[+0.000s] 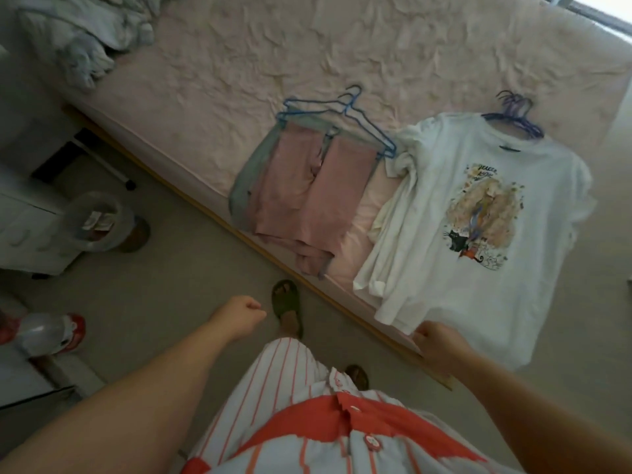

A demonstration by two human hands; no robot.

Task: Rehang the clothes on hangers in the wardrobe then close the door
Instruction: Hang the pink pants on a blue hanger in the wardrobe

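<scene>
While left hand [243,313] fisted, right hand [439,340] curled.

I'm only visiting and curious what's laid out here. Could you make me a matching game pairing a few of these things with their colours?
Things:
1. hangers on the pink tops
2. hangers on the printed T-shirt
3. bed sheet
4. sandal

Colours:
A. pale pink
B. green
C. blue
D. purple

Pairs: 1-C, 2-D, 3-A, 4-B
</scene>
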